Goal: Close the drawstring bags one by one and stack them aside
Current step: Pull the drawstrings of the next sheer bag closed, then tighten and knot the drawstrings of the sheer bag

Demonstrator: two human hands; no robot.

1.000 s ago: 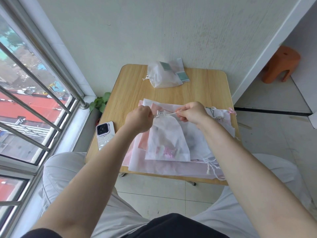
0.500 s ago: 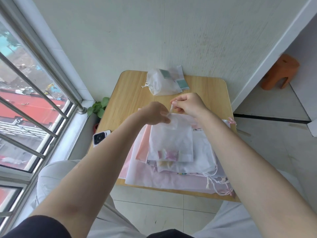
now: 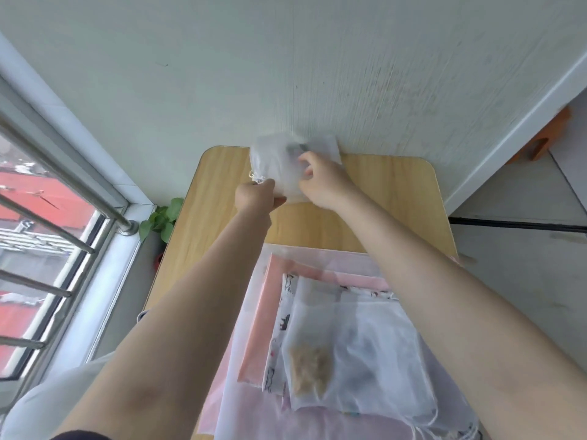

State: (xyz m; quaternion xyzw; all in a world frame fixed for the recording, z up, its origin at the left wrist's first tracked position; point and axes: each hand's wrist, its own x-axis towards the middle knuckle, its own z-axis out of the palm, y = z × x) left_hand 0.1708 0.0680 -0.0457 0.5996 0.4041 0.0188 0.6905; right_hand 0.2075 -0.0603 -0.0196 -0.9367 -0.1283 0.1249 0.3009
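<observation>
— What lies closest to the person?

— A pile of flat bags (image 3: pixel 333 408) at the near end of the tabletop (image 3: pixel 390 198): a sheer white drawstring bag (image 3: pixel 359 354) on top with a pale, grainy filling in its lower left corner, a printed bag (image 3: pixel 287 300) under it, and pink sheets (image 3: pixel 263 319) beneath those. Loose white cords (image 3: pixel 444 427) trail off the pile's near right corner. Both forearms reach over the pile toward the far end.

— And the hands?

— The left hand (image 3: pixel 255 196) is curled, fingers and thumb pinched on the lower edge of a small white bag (image 3: pixel 279 163), just below a knotted cord end at that bag's left side. The right hand (image 3: pixel 320 179) sits on the same bag's right side, thumb and fingers bent around its edge. The frame is blurred there — the right hand seems to grip the bag, though I cannot be certain of the hold.

— Where is that bag exactly?

— At the far edge of the tabletop, against the wall (image 3: pixel 286 74). It overlaps more white bags (image 3: pixel 324 147) already lying there; how many, the blur hides.

— Anything around the tabletop?

— A green plant (image 3: pixel 162 219) just past the left edge, a barred window (image 3: pixel 41 236) further left, and part of an orange stool (image 3: pixel 546 138) beyond the right wall corner.
</observation>
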